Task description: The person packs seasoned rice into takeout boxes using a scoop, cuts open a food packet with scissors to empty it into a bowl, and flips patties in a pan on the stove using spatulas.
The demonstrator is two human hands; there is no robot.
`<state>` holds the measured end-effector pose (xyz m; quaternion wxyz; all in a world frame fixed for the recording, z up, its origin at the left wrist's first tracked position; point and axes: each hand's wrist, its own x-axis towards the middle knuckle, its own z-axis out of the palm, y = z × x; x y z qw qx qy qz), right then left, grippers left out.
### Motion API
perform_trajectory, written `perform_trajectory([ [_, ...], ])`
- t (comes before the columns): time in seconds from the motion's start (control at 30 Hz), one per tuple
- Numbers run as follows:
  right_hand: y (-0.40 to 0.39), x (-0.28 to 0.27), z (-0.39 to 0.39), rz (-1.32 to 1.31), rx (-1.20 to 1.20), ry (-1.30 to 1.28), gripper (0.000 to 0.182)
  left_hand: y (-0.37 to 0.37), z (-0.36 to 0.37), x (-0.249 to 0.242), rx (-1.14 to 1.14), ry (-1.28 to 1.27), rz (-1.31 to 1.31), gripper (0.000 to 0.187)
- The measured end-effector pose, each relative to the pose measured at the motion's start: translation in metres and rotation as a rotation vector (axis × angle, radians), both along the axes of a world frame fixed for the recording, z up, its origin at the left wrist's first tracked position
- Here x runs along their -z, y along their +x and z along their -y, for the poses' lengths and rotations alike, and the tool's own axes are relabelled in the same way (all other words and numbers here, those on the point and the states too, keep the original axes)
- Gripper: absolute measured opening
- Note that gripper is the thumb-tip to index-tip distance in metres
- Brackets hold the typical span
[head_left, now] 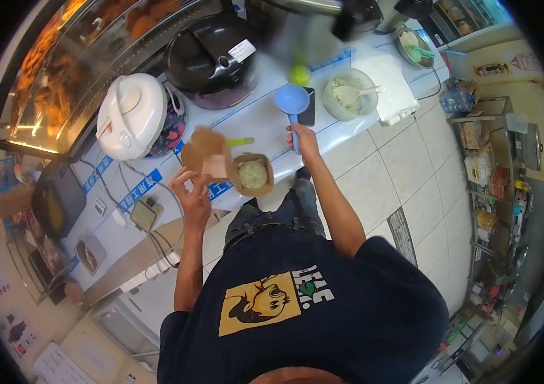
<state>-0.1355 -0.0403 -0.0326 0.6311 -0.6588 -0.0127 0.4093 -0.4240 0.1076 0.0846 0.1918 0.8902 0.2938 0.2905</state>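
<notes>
Left hand [193, 195]: just left of the middle of the frame, fingers bent and partly open, right by the brown lid [196, 152]. You can't tell if it is pinching it.
Brown box [269, 179]: near the middle, just right of the lid, standing open, with a mound of pale green food [252, 173] inside.
Right hand [305, 144]: a bit above and right of the box, curled shut around the handle of the blue scoop [292, 99].
Blue scoop: its round end points to the top of the frame, beside a flat black thing [310, 107].
White tub [341, 114]: upper right of the middle, holding pale food and a white spoon [363, 93].
</notes>
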Motion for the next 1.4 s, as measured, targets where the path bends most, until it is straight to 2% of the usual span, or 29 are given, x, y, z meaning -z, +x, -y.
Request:
perform_trajectory([
  [0.07, 0.016, -0.038, 0.018, -0.027, 0.023, 0.053, 0.034, 0.053, 0.014, -0.013, 0.096, 0.068, 0.035, 0.022],
  [0.17, 0.049, -0.077, 0.049, 0.03, -0.051, 0.047, 0.033, 0.132, 0.044, 0.007, 0.132, 0.059, -0.079, 0.029],
  [0.3, 0.098, -0.092, 0.077, -0.006, -0.259, 0.016, 0.032, 0.203, 0.066, 0.088, -0.002, 0.016, -0.146, 0.033],
  [0.37, 0.119, -0.094, 0.082, -0.034, -0.356, 0.026, 0.032, 0.222, 0.073, 0.112, -0.078, -0.032, -0.185, 0.039],
  [0.5, 0.148, -0.099, 0.079, -0.098, -0.527, 0.017, 0.032, 0.251, 0.095, 0.083, -0.314, 0.032, -0.292, 0.043],
  [0.57, 0.156, -0.102, 0.072, -0.104, -0.583, 0.053, 0.032, 0.259, 0.11, 0.058, -0.55, -0.086, -0.118, 0.042],
  [0.63, 0.159, -0.108, 0.065, -0.089, -0.646, 0.064, 0.033, 0.264, 0.132, 0.029, -0.615, -0.144, -0.044, 0.04],
  [0.7, 0.157, -0.118, 0.059, 0.019, -0.807, -0.024, 0.036, 0.279, 0.149, 0.015, -0.383, -0.979, 0.435, 0.04],
  [0.73, 0.154, -0.118, 0.058, 0.021, -0.826, -0.03, 0.036, 0.289, 0.155, 0.019, -0.4, -0.981, 0.448, 0.04],
  [0.77, 0.149, -0.118, 0.058, 0.1, -0.935, -0.096, 0.037, 0.3, 0.16, 0.024, -0.329, -1.309, 0.681, 0.045],
  [0.8, 0.146, -0.117, 0.06, 0.18, -1.034, -0.162, 0.038, 0.308, 0.164, 0.026, -0.269, -1.472, 0.804, 0.047],
  [0.83, 0.147, -0.113, 0.064, 0.187, -1.032, -0.168, 0.038, 0.317, 0.167, 0.026, -0.222, -1.637, 0.92, 0.05],
  [0.9, 0.155, -0.11, 0.071, 0.493, -1.183, -0.134, 0.04, 0.335, 0.171, 0.025, -0.323, -1.529, 0.889, 0.048],
  [0.93, 0.174, -0.118, 0.072, 0.477, -1.31, -0.228, 0.038, 0.338, 0.172, 0.024, -0.369, -1.511, 0.812, 0.044],
  [0.97, 0.194, -0.125, 0.072, 0.488, -1.294, -0.248, 0.038, 0.336, 0.171, 0.029, -0.344, -1.527, 0.815, 0.044],
  [1.03, 0.239, -0.135, 0.075, 0.968, -1.087, -0.182, 0.037, 0.329, 0.172, 0.045, -0.288, -1.649, 0.871, 0.042],
  [1.07, 0.26, -0.139, 0.074, 1.263, -0.987, -0.311, 0.037, 0.326, 0.172, 0.052, -0.27, -1.658, 0.872, 0.042],
  [1.1, 0.277, -0.141, 0.074, 1.547, -0.871, -0.438, 0.038, 0.322, 0.172, 0.057, -0.396, -1.519, 0.657, 0.041],
  [1.13, 0.289, -0.135, 0.075, 1.547, -0.868, -0.443, 0.038, 0.315, 0.173, 0.063, -0.515, -1.365, 0.445, 0.041],
  [1.17, 0.299, -0.125, 0.076, 1.547, -0.929, -0.648, 0.04, 0.308, 0.174, 0.072, -0.51, -1.364, 0.444, 0.041],
  [1.2, 0.306, -0.114, 0.077, 1.535, -0.985, -0.857, 0.043, 0.3, 0.177, 0.083, -0.581, -1.216, 0.315, 0.041],
  [1.23, 0.311, -0.102, 0.077, 1.535, -0.98, -0.861, 0.043, 0.293, 0.177, 0.088, -0.645, -1.065, 0.188, 0.042],
  [1.3, 0.319, -0.083, 0.076, 1.221, -1.044, -0.847, 0.048, 0.277, 0.174, 0.094, -0.613, -1.023, 0.15, 0.043],
  [1.37, 0.322, -0.075, 0.075, 1.181, -1.049, -0.858, 0.049, 0.263, 0.17, 0.101, -0.585, -0.985, 0.113, 0.044],
  [1.4, 0.323, -0.068, 0.076, 1.176, -1.051, -0.863, 0.048, 0.258, 0.165, 0.107, -0.548, -0.903, -0.044, 0.045],
])
